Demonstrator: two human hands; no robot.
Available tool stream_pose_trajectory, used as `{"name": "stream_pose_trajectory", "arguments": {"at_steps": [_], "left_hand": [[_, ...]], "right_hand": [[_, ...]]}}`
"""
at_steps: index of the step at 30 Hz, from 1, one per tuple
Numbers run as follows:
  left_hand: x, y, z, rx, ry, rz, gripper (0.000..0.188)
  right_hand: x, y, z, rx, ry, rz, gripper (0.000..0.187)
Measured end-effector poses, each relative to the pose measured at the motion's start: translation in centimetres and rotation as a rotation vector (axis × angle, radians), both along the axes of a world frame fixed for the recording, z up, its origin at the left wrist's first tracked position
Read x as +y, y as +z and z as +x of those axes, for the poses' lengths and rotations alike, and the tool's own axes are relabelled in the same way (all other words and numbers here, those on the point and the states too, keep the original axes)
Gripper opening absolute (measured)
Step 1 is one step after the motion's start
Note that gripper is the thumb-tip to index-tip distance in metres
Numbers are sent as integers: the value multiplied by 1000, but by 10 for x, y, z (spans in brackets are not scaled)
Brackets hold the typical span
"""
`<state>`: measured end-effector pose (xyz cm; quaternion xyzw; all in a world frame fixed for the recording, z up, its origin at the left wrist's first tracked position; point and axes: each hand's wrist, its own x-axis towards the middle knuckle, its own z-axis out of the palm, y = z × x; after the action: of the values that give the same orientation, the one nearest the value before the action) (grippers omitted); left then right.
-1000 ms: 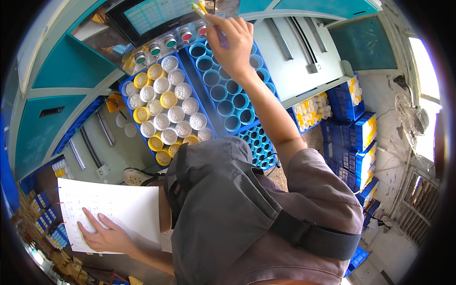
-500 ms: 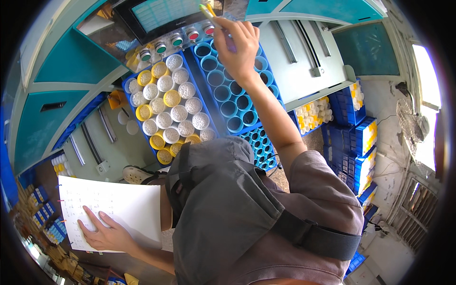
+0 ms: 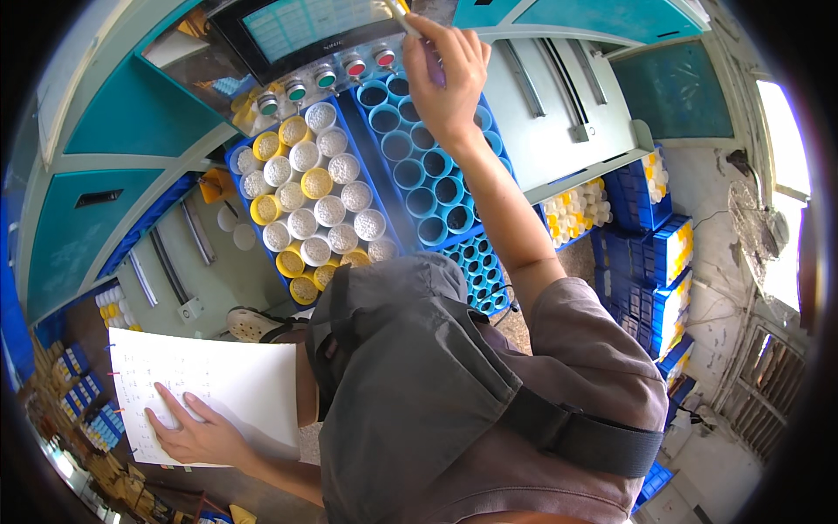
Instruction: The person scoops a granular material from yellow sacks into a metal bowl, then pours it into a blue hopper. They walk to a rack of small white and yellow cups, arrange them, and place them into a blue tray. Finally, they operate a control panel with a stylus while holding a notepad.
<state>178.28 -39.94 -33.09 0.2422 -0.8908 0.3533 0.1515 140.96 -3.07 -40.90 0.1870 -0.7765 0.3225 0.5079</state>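
Note:
My left hand (image 3: pixel 196 430) lies flat with fingers spread on a white paper pad (image 3: pixel 253 384) bearing handwritten rows. The index fingertip rests among the writing. My right hand (image 3: pixel 449 79) is raised over the blue cups, closed around a slim pale pen (image 3: pixel 401 16) whose tip is up by the screen (image 3: pixel 305 26). Something purple (image 3: pixel 434 68) shows against the palm, its kind unclear. Below the screen sits a row of green and red push buttons (image 3: pixel 354 68).
White and yellow cups of pale pellets (image 3: pixel 330 210) fill a blue tray. To their right, a second tray holds blue cups (image 3: pixel 408 172) with dark insides. Stacked blue crates (image 3: pixel 624 271) stand at the right. Teal cabinet doors (image 3: pixel 83 227) line the left. A dark cap (image 3: pixel 410 349) covers the lower middle.
My right hand has shifted slightly to the right, and the pen has tilted, its upper end going closer to the top edge. My left hand stays on the paper, which has barely moved.

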Motion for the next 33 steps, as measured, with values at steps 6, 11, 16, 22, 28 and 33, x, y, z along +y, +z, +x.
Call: {"name": "stream_pose_trajectory", "arguments": {"at_steps": [6,11,16,22,28,33], "left_hand": [[0,0,0,16,-6,15,41],[1,0,0,25,6,38,40],[1,0,0,15,0,27,40],[1,0,0,23,-8,35,40],[2,0,-1,33,-26,32,40],[2,0,-1,18,-5,31,40]], "right_hand": [[5,7,7,-234,-3,21,28],[2,-10,2,-66,17,50,19],[0,-19,5,-121,60,87,18],[4,-16,-6,-27,-9,-1,19],[9,-25,5,-96,-25,50,20],[6,-24,11,-160,36,75,21]]}}
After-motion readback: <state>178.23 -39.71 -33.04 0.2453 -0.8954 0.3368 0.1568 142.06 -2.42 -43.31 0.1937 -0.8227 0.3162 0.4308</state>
